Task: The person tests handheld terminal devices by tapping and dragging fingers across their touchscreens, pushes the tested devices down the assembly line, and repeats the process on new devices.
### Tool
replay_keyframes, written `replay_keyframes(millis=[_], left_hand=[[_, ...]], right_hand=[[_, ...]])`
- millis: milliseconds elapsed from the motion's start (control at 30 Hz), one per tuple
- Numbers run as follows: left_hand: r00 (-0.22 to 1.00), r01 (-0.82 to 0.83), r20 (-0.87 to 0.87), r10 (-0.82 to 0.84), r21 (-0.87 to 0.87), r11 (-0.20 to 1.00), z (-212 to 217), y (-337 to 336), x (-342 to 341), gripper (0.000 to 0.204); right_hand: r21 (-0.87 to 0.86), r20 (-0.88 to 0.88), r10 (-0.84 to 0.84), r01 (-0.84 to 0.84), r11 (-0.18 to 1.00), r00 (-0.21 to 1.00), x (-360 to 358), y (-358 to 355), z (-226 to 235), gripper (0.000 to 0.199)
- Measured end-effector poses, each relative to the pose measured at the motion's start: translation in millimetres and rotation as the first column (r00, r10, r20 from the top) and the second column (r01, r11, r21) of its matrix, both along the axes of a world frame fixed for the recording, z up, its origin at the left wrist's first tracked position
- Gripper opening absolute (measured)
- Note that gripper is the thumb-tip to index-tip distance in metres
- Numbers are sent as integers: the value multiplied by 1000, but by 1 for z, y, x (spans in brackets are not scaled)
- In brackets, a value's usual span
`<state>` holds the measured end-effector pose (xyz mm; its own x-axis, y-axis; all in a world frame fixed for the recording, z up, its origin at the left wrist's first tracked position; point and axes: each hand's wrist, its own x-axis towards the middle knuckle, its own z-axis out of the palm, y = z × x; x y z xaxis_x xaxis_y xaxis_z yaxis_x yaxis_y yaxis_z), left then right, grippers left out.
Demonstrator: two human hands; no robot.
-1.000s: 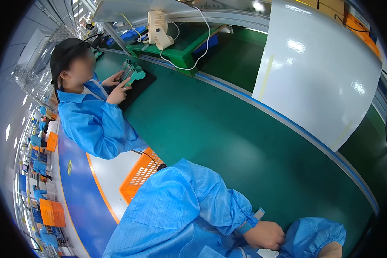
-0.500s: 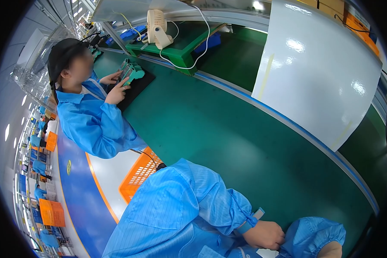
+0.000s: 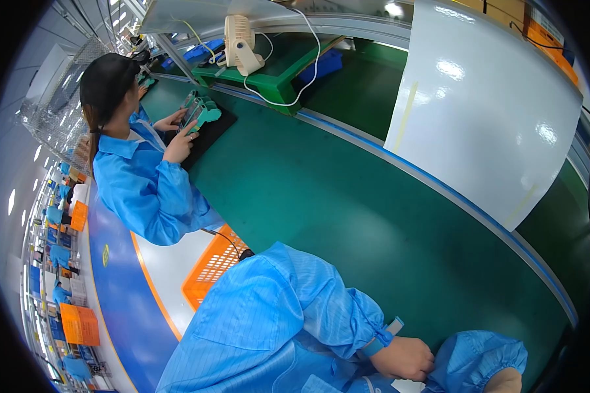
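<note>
At lower right, the left hand (image 3: 405, 358) curls beside the right sleeve (image 3: 473, 357); I can't tell whether its fingers, or the cropped right hand's (image 3: 506, 381), grip anything. I'd worry about that loose sleeve snagging the wrist strap (image 3: 377, 343).

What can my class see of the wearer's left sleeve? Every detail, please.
The left sleeve is blue, thin-looking cloth with fine darker lines and creases. It rises from the lower edge, bends, and slopes down rightward to a gathered cuff. There a blue band with a pale tab crosses the wrist, and the left hand emerges bare. Beyond it lies the green work surface; whether they touch cannot be told.
</note>
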<state>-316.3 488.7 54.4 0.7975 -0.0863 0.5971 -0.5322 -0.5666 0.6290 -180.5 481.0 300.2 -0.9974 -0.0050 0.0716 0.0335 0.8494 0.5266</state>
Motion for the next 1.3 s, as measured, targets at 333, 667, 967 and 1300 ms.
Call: replay_keyframes(millis=[333,667,967,1300], left_hand=[[1000,3,12,-3,18,1000,1,0,2,22],[999,-19,36,20,-17,1000,-4,-3,3,23],[999,40,28,-40,30,999,-2,-1,-1,26],[999,35,-42,-35,7,999,4,-1,2,21]], right_hand=[[-23,2,-48,48,999,999,-6,-1,2,14],[-210,976,-149,877,-432,161,-52,17,38,20],[-873,466,-231,486,34,854,-11,-20,-2,21],[-799,312,163,165,579,936,-12,-4,-11,60]])
